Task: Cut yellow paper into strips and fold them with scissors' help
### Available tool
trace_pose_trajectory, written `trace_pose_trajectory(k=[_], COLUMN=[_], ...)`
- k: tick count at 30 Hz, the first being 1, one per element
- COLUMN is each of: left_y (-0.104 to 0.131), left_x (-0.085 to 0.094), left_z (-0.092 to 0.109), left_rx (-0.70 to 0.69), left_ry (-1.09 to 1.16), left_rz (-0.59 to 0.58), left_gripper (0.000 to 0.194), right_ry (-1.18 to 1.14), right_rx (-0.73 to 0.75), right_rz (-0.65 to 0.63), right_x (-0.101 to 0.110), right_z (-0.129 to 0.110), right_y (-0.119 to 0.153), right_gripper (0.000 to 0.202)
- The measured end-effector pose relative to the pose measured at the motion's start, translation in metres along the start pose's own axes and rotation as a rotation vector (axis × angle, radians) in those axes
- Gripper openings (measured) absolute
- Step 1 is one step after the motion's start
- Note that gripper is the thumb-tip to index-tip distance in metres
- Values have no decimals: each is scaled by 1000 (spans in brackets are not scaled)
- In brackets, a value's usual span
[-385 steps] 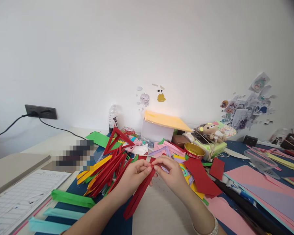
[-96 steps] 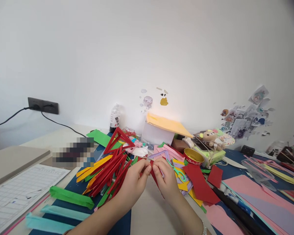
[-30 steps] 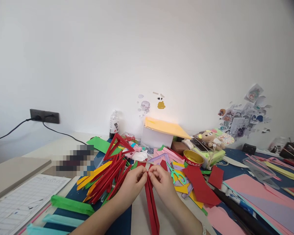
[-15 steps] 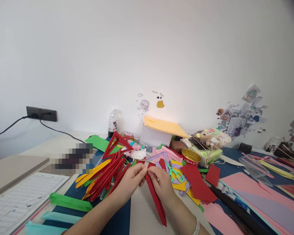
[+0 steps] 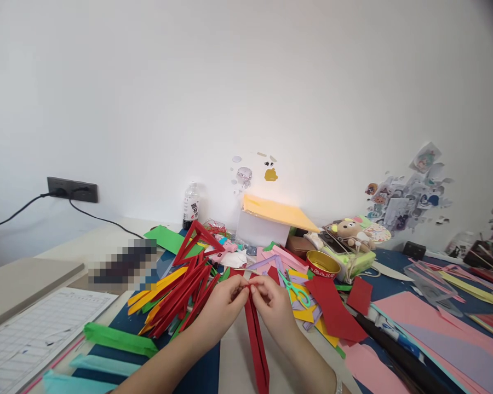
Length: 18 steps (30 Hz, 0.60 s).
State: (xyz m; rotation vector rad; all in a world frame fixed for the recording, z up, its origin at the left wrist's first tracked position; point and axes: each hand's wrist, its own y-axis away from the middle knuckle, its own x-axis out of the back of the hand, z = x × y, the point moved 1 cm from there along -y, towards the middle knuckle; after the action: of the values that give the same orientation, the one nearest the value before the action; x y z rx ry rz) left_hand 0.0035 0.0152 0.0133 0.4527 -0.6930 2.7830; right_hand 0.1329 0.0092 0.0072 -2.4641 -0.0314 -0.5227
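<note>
A long folded red paper strip (image 5: 258, 345) hangs down toward me, its top end pinched between both hands. My left hand (image 5: 229, 298) closes thumb and fingers on that end from the left. From the right, my right hand (image 5: 271, 301) grips the same end, its fingertips almost touching the left ones. A dark crease runs along the strip's length. Beside my left hand lies a pile of folded red strips (image 5: 184, 298), mixed with yellow and green ones. Green scissors (image 5: 294, 290) rest on paper scraps just past my right hand.
A round gold tin (image 5: 322, 264) stands behind flat red paper (image 5: 334, 312). Green (image 5: 119, 339) and light blue folded strips lie front left, near a printed sheet (image 5: 45, 323). Pink sheets (image 5: 443, 328) cover the right side. A bottle (image 5: 191, 205) and white box (image 5: 258, 227) stand by the wall.
My hands have come closer together at the strip's top end, and my right hand has turned slightly. The strip's lower end has swung left and toward me. The view has shifted slightly.
</note>
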Motion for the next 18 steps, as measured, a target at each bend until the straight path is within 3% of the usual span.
trace_pose_trajectory(k=[5,8,14,18], left_y=[1,1,5,5], left_x=[1,2,1,1], left_z=[1,-1,2,4], left_rx=[-4,-27,-20,-38], left_ry=[-20,-63,-72,-73], left_rz=[30,32,50,60], left_gripper=[15,14,20,22], right_ry=[-162,-123,215,291], right_rx=[-136,-146,211,371], right_rz=[29,23,-4,-45], right_x=[-6,-8,-3,2], right_z=[1,2,4,6], right_y=[1,3,7,4], right_gripper=[13,14,16,16])
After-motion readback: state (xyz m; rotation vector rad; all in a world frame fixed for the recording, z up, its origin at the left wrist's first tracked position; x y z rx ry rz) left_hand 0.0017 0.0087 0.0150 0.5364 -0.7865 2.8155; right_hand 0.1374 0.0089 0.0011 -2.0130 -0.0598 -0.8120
